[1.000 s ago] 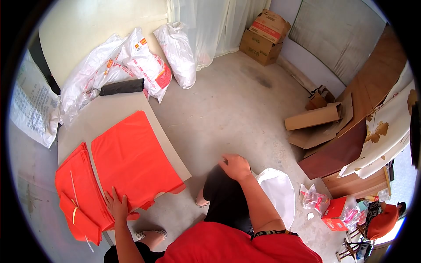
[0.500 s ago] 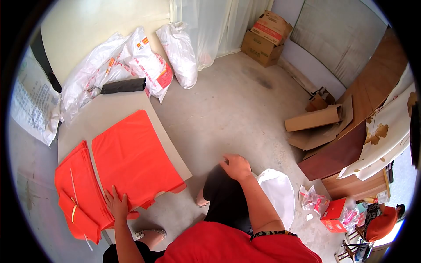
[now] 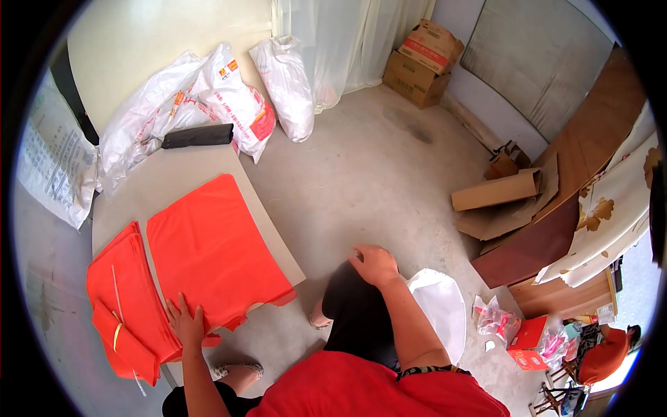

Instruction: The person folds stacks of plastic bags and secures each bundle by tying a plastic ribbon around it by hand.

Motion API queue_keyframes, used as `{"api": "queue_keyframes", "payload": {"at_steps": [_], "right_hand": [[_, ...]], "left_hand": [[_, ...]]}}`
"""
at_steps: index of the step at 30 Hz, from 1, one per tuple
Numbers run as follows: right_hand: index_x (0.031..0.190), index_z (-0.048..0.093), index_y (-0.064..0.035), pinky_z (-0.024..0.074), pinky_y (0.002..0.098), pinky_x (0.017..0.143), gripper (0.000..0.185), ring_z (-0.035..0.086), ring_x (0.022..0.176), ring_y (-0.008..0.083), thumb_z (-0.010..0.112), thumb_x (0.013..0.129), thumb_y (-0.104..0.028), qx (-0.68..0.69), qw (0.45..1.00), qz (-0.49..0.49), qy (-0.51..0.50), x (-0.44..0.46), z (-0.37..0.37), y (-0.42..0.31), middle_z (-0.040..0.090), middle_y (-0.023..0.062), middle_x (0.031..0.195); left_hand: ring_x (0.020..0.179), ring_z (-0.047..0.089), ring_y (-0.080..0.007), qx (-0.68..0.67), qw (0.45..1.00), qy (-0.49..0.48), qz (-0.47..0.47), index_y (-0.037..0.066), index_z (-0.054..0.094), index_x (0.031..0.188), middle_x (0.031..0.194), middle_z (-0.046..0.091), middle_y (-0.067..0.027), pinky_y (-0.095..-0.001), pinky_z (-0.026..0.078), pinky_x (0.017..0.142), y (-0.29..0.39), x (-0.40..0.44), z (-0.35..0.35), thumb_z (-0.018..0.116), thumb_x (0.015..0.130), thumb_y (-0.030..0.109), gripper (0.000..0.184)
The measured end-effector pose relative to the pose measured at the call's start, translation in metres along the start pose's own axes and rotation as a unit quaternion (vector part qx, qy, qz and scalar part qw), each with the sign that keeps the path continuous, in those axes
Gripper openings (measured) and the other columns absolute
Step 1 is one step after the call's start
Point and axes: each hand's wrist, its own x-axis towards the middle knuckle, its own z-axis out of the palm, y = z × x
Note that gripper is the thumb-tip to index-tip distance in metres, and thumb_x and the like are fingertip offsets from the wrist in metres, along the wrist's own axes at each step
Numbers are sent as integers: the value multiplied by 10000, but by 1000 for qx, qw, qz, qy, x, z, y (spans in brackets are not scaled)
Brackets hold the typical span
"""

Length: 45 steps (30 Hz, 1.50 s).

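Note:
A flat stack of red plastic bags [image 3: 215, 243], its near edge cut into notches and tabs, lies on a grey board [image 3: 274, 243]. My left hand [image 3: 186, 323] rests with fingers spread on the stack's near left corner. Beside it on the left is a second red pile [image 3: 125, 267]. On that pile lie a folded red bundle [image 3: 128, 344] with a yellow band [image 3: 117, 337] and a thin pale strip [image 3: 115, 288]. My right hand [image 3: 377, 265] rests on my knee, fingers bent loosely over it, holding nothing.
A black roll [image 3: 198, 136] lies at the board's far edge, before white sacks [image 3: 226, 97]. A white container [image 3: 438, 309] stands right of my leg. Cardboard boxes [image 3: 417, 76] stand at the back, and an opened carton [image 3: 497, 191] lies right. Another person [image 3: 604, 354] sits far right.
Both hands stay in place, the left on the red bags and the right on my knee. The view shifts very slightly.

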Motion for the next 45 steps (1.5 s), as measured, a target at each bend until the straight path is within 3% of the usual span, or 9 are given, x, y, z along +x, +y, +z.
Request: {"api": "queue_keyframes", "payload": {"at_steps": [10, 22, 30, 33, 36, 38, 39, 42, 45], "right_hand": [[1218, 714, -98, 536, 467, 938, 423, 680, 1080, 359, 626, 966, -426, -31, 999, -22, -16, -4, -6, -18, 756, 126, 1081], [1263, 674, -80, 529, 446, 953, 412, 667, 1088, 335, 601, 1002, -390, -64, 990, -129, -7, -11, 1, -67, 727, 136, 1148], [1266, 691, -92, 529, 463, 975, 431, 668, 1129, 339, 607, 978, -401, -94, 984, -143, -41, -10, 9, -84, 727, 138, 1199], [1311, 654, -75, 474, 463, 1057, 476, 601, 1232, 367, 655, 945, -380, -55, 970, -228, -62, -8, 31, -94, 673, 165, 1298], [1397, 592, -80, 387, 484, 1145, 560, 480, 1370, 409, 686, 932, -376, -28, 947, -308, -83, -16, 56, -119, 550, 199, 1456], [1457, 561, -90, 313, 508, 1202, 633, 386, 1455, 419, 691, 924, -406, -28, 936, -342, -74, -22, 72, -146, 431, 234, 1568], [1526, 496, -116, 250, 542, 1230, 684, 272, 1514, 449, 673, 941, -424, -36, 932, -353, -81, -19, 83, -150, 291, 243, 1650], [1556, 460, -143, 208, 547, 1248, 693, 218, 1538, 439, 625, 966, -467, -42, 929, -366, -47, -5, 124, -160, 256, 220, 1673], [1580, 428, -162, 163, 539, 1264, 703, 162, 1561, 417, 568, 988, -514, -118, 932, -327, -103, -5, 125, -166, 235, 197, 1687]], "left_hand": [[1582, 144, -393, 7, 999, -30, -22, 291, 301, 1640, 1731, 118, -156, -616, 283, 1194, 12, -4, -13, 635, 957, 475, 783], [1580, 149, -395, 7, 999, -30, -19, 294, 304, 1640, 1727, 139, -159, -616, 296, 1189, 12, -3, -13, 617, 967, 489, 768], [1508, 306, -453, -3, 997, 44, 58, 200, 403, 1596, 1653, 265, -280, -607, 352, 1149, -7, 1, 0, 674, 926, 443, 762], [1503, 310, -460, -209, 971, 88, 74, 178, 417, 1584, 1654, 261, -278, -598, 348, 1159, -20, 1, 4, 689, 930, 368, 734], [1498, 314, -468, -241, 964, 78, 83, 163, 440, 1568, 1657, 254, -278, -576, 338, 1176, -8, -23, -28, 695, 930, 316, 704], [1498, 315, -468, -195, 970, 95, 110, 164, 470, 1551, 1655, 261, -277, -554, 336, 1186, -5, -35, -33, 703, 917, 330, 695], [1498, 315, -467, -172, 972, 104, 124, 165, 486, 1542, 1654, 264, -277, -544, 336, 1191, -5, -37, -33, 708, 910, 337, 691], [1501, 318, -457, -81, 978, 121, 150, 170, 531, 1512, 1649, 293, -260, -528, 334, 1199, -10, -35, -16, 724, 887, 354, 679], [1504, 316, -450, -79, 980, 123, 137, 179, 546, 1501, 1646, 314, -243, -518, 326, 1208, -6, -31, -14, 731, 872, 361, 680]]}}
